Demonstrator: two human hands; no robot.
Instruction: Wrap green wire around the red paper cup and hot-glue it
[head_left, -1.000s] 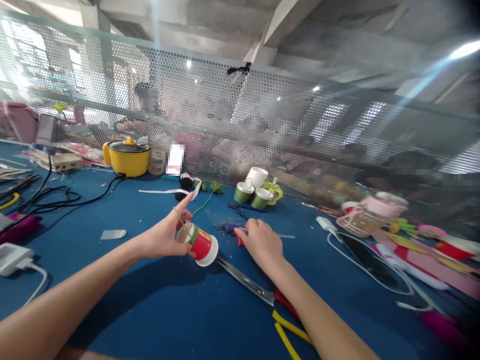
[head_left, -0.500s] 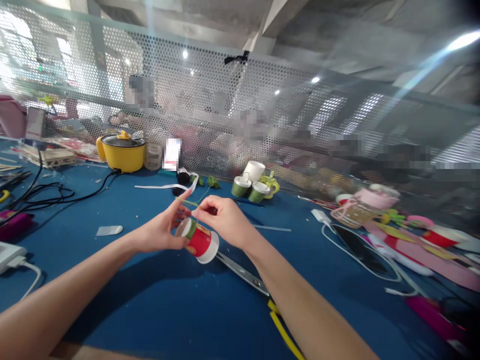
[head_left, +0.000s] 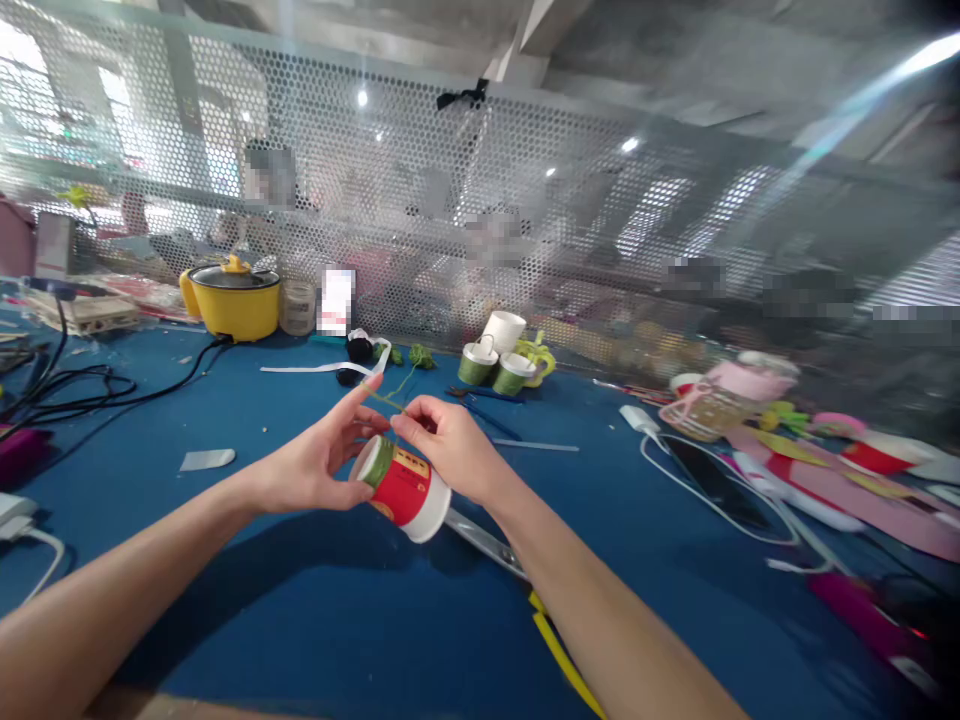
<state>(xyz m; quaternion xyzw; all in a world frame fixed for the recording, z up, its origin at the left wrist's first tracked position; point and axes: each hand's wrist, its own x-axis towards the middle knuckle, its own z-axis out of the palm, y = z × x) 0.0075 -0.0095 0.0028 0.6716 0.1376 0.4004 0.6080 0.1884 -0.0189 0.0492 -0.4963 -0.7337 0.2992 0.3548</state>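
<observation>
A red and white paper cup [head_left: 409, 488], tilted on its side, has green yarn [head_left: 377, 463] wound around one end. My left hand [head_left: 322, 455] holds the cup by that end, thumb below and index finger raised with the yarn passing by its tip. My right hand [head_left: 450, 445] pinches the yarn just above the cup, its thumb and index finger pressed together. A strand runs back to a small green yarn ball [head_left: 421, 356] on the blue table. Scissors [head_left: 491, 550] with yellow handles lie beneath my right forearm, their blades pointing toward the cup.
Two green-wrapped cups [head_left: 478, 364] and a white cup [head_left: 504, 331] stand near the perforated screen. A yellow pot [head_left: 238, 300] stands back left, its black cable crossing the table. On the right are a phone [head_left: 712, 482], white cables and a pink-lidded jar [head_left: 701, 405].
The cup has turned slightly, showing more of its printed label, and its white end sits lower and further right. The whole view has shifted a little. Both hands keep their holds.
</observation>
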